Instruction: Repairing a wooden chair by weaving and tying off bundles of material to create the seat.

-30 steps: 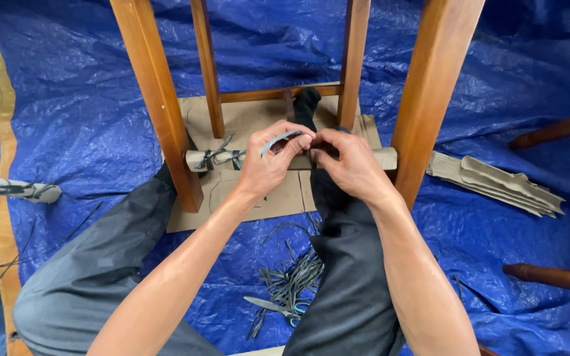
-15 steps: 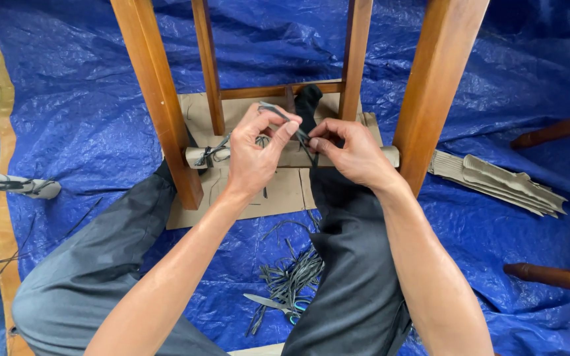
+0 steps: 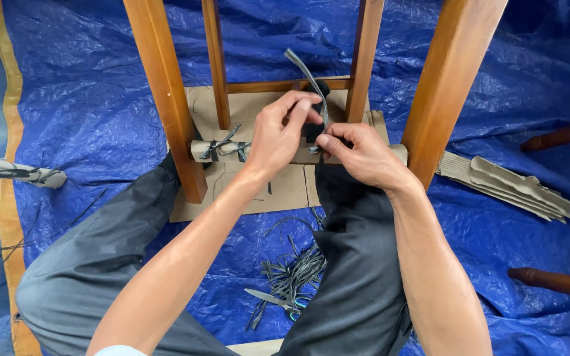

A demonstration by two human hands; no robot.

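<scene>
My left hand (image 3: 280, 132) pinches a dark flat strap (image 3: 306, 71) whose free end sticks up above the fingers. My right hand (image 3: 357, 153) grips the same strap low down, where it wraps around a cardboard-covered rail (image 3: 214, 150) running between two wooden legs. A tied strap knot (image 3: 224, 146) sits further left on that rail. Both hands are close together in the middle of the wooden frame (image 3: 165, 92).
A blue tarp (image 3: 87, 99) covers the floor. Several loose dark straps (image 3: 295, 273) and scissors (image 3: 273, 302) lie between my legs. Folded cardboard strips (image 3: 516, 188) lie to the right, wooden legs (image 3: 559, 282) at the far right, a wrapped piece (image 3: 14, 173) at left.
My left hand has pulled the strap end upward, so it now stands above the fingers. My right hand stays pressed on the wrapped rail.
</scene>
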